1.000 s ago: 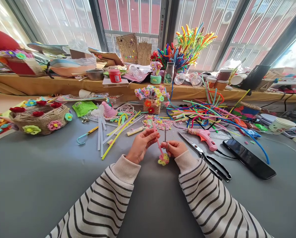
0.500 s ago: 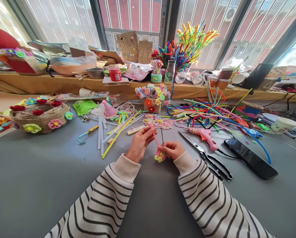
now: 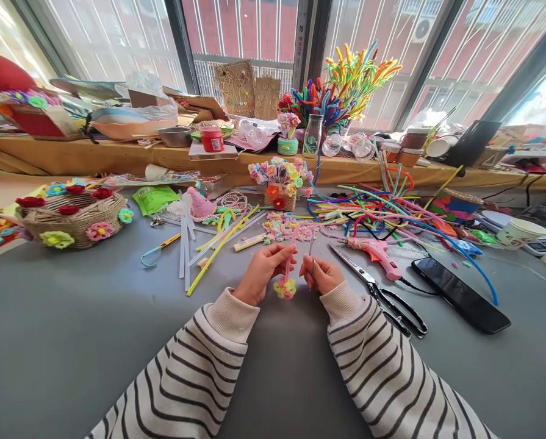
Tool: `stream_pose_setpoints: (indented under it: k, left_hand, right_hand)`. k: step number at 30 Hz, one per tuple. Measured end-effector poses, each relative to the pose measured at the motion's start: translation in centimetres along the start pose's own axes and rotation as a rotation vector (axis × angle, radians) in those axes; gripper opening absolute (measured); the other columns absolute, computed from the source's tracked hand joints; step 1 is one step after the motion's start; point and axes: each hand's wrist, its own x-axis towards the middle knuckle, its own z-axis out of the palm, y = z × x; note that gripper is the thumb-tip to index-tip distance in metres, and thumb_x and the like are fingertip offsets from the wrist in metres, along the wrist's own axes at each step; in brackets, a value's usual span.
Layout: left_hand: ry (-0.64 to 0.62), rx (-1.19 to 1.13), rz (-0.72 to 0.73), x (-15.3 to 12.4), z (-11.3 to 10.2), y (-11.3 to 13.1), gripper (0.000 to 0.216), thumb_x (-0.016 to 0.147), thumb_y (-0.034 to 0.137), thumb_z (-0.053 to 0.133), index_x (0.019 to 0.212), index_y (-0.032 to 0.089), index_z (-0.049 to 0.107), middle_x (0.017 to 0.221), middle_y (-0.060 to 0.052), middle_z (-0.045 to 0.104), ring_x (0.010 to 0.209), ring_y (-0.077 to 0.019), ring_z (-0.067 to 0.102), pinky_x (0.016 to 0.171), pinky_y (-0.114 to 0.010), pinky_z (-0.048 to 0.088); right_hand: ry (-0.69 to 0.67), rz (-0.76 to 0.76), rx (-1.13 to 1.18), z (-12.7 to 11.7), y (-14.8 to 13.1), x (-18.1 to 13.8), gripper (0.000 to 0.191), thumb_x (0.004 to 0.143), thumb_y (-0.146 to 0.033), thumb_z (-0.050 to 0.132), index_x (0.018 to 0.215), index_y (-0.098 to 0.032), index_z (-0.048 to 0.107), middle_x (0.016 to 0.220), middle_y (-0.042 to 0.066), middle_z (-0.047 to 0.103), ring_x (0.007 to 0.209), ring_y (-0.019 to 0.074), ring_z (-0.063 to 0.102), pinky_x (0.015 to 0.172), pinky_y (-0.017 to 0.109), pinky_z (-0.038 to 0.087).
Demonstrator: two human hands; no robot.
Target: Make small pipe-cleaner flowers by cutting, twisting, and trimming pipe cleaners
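My left hand point(image 3: 267, 268) pinches a pink pipe cleaner point(image 3: 293, 239), which curves above the fingers toward the right. Below the fingertips hangs a small yellow and pink fuzzy flower point(image 3: 284, 289) joined to the pink strand. Between the fingers of my right hand point(image 3: 323, 274) is a thin grey metal-looking rod point(image 3: 312, 239), pointing up and away; its lower end shows under the fingers. The rod stands a little apart from the flower, on its right. Behind both hands lie many pastel fuzzy bits point(image 3: 282, 227).
Large scissors point(image 3: 364, 274), a pink glue gun point(image 3: 382, 259) and a black phone point(image 3: 460, 296) lie to the right. White glue sticks point(image 3: 184, 259) lie left, beyond them a woven basket point(image 3: 78, 228). A flower box point(image 3: 279, 198) and a pipe-cleaner heap point(image 3: 373, 207) stand farther back.
My right hand has drawn slightly right with the rod, away from the flower. The flower now hangs from my left hand, a little farther left than before.
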Motion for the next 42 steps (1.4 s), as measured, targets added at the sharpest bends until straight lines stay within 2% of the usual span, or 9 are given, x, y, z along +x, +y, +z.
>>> stream_pose_setpoints:
  k: [6,10,15,21,27,30,34,37,42]
  left_hand:
    - [-0.071,0.030,0.002,-0.20,0.33,0.22,0.020,0.061,0.034,0.056,0.066,0.015,0.054,0.047,0.005,0.051,0.040,-0.0045,0.044,0.041,-0.016,0.032]
    - [-0.116,0.058,0.022,-0.18,0.36,0.00,0.020,0.062,0.035,0.055,0.064,0.015,0.052,0.043,0.004,0.052,0.038,-0.0055,0.044,0.039,-0.017,0.030]
    - [-0.164,0.108,0.033,-0.21,0.33,-0.19,0.019,0.062,0.034,0.055,0.066,0.015,0.053,0.043,0.004,0.052,0.036,-0.0050,0.043,0.037,-0.016,0.029]
    - [-0.207,0.123,0.057,-0.30,0.31,-0.25,0.020,0.064,0.035,0.053,0.065,0.014,0.051,0.047,0.003,0.053,0.041,-0.0063,0.048,0.040,-0.016,0.033]
    - [-0.235,0.134,0.068,-0.29,0.30,-0.27,0.020,0.065,0.033,0.052,0.060,0.015,0.044,0.043,0.004,0.052,0.037,-0.0063,0.046,0.037,-0.016,0.031]
    - [-0.237,0.144,0.044,-0.24,0.33,-0.21,0.019,0.066,0.032,0.051,0.060,0.016,0.043,0.043,0.004,0.051,0.037,-0.0064,0.045,0.037,-0.016,0.032]
    - [-0.184,0.123,0.030,-0.29,0.52,0.20,0.019,0.068,0.033,0.047,0.061,0.015,0.044,0.049,0.005,0.049,0.044,-0.0063,0.047,0.047,-0.018,0.039]
    - [-0.149,0.135,0.032,-0.28,0.59,0.51,0.021,0.070,0.034,0.044,0.062,0.014,0.045,0.049,0.005,0.045,0.043,-0.0049,0.043,0.047,-0.017,0.037]
    - [-0.195,0.141,0.022,-0.33,0.63,0.55,0.022,0.072,0.032,0.041,0.060,0.014,0.044,0.049,0.005,0.043,0.044,-0.0046,0.041,0.046,-0.016,0.035]
  right_hand:
    - [-0.205,-0.098,-0.051,0.16,0.41,0.02,0.053,0.061,-0.066,0.028,0.056,-0.016,0.045,0.037,-0.005,0.041,0.029,0.0038,0.028,0.031,0.018,0.019]
    - [-0.264,-0.145,-0.066,0.07,0.42,0.04,0.055,0.060,-0.069,0.024,0.061,-0.017,0.042,0.040,-0.005,0.043,0.030,0.0041,0.028,0.032,0.018,0.022]
    - [-0.221,-0.171,-0.130,-0.10,0.20,-0.05,0.056,0.061,-0.069,0.023,0.056,-0.017,0.044,0.038,-0.004,0.041,0.031,0.0048,0.029,0.032,0.018,0.022]
    - [-0.103,-0.113,-0.151,-0.10,0.03,-0.17,0.049,0.066,-0.060,0.032,0.048,-0.016,0.044,0.034,-0.005,0.037,0.031,0.0051,0.030,0.036,0.019,0.026]
    - [0.008,-0.121,-0.265,-0.07,0.24,-0.23,0.044,0.064,-0.056,0.040,0.044,-0.017,0.041,0.033,-0.005,0.036,0.031,0.0054,0.031,0.035,0.019,0.027]
    - [0.007,-0.139,-0.292,-0.13,0.28,-0.23,0.043,0.065,-0.055,0.039,0.043,-0.017,0.041,0.033,-0.006,0.034,0.031,0.0051,0.030,0.035,0.019,0.025]
    - [-0.013,-0.147,-0.285,-0.12,0.38,-0.10,0.043,0.065,-0.055,0.039,0.043,-0.017,0.042,0.034,-0.006,0.034,0.032,0.0047,0.028,0.035,0.019,0.024]
    - [-0.047,-0.137,-0.270,-0.04,0.51,-0.10,0.044,0.065,-0.056,0.039,0.044,-0.017,0.043,0.034,-0.006,0.031,0.032,0.0046,0.027,0.034,0.019,0.022]
    - [-0.098,-0.117,-0.216,0.09,0.40,-0.54,0.044,0.066,-0.054,0.040,0.044,-0.016,0.043,0.036,-0.006,0.034,0.033,0.0041,0.027,0.035,0.019,0.022]
